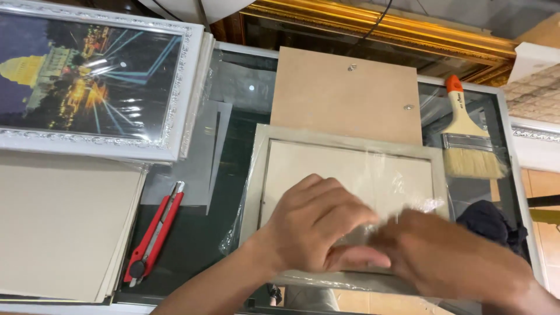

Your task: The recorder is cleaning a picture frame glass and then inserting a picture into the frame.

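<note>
A grey picture frame (291,137) lies back side up on the glass table, wrapped in clear plastic film (408,186). My left hand (315,224) lies flat on the frame's lower middle, fingers pointing right. My right hand (449,254) is blurred and rests on the frame's lower right part, touching the film beside the left thumb. Both hands press on the film-covered frame; neither closes around anything.
A brown backing board (350,93) lies behind the frame. A wide paintbrush (466,137) sits at the right. A red utility knife (154,233) lies left of the frame, beside stacked beige boards (58,224). A white framed night-city picture (87,79) is at top left; a gold frame (379,26) behind.
</note>
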